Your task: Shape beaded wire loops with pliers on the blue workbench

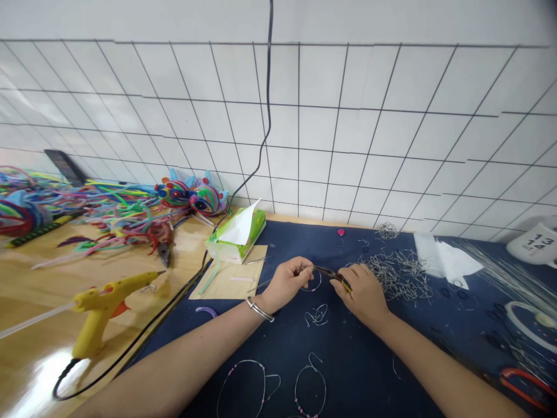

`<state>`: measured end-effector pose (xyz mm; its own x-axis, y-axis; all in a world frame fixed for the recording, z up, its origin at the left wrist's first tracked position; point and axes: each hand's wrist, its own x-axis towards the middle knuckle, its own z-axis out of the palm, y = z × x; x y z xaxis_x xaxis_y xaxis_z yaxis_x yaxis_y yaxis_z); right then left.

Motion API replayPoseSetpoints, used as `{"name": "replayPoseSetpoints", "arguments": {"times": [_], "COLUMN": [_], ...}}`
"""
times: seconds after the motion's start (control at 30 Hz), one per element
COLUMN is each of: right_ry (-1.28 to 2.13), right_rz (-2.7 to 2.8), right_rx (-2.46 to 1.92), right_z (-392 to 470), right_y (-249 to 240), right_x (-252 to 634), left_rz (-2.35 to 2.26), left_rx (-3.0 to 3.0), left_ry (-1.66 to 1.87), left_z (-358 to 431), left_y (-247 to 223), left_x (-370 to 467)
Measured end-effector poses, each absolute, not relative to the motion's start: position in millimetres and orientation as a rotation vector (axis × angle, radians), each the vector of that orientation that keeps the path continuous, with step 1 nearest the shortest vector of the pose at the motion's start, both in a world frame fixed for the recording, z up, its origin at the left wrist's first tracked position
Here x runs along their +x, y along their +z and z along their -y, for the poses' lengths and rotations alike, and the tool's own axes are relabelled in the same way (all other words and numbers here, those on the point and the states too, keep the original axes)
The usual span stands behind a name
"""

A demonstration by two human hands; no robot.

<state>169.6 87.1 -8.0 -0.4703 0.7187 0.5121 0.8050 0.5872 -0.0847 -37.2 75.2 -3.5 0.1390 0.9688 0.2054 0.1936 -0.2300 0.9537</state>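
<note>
Between the thumb and fingers of my left hand point(289, 283) is pinched a thin wire ring point(319, 284), partly hidden by the hand. My right hand point(362, 292) is closed round the handles of a pair of pliers point(327, 271), whose dark jaws point left and meet the wire close to my left fingertips. Just below lies a small tangle of bent wire point(319, 315). Nearer me on the dark blue cloth are a beaded wire ring point(310, 389) with a hooked end and a larger beaded ring point(241, 363) to its left.
A heap of bent wires point(400, 274) and long straight wires point(513, 276) lie right, with red-handled scissors point(528, 380) and a white mug point(533, 244). To the left are a tissue pack point(239, 235), a yellow glue gun point(104, 305), its black cord and colourful pipe cleaners point(117, 209).
</note>
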Motion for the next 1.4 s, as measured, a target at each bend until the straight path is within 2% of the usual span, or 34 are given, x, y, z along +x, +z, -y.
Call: {"name": "replayPoseSetpoints", "arguments": {"times": [0.57, 1.4], "right_ry": [-0.486, -0.501], "right_rz": [2.328, 2.318], "right_rx": [-1.216, -1.282], "right_z": [-79.5, -71.7], "right_y": [5.0, 8.4], "right_x": [167.0, 162.1], "left_rz": [-1.362, -1.466], "left_rx": [1.721, 1.786], "left_ry": [1.186, 1.24], "left_z": [-72.3, -73.1], "left_y": [-2.6, -9.4], "left_x": [-34.8, -32.2]}}
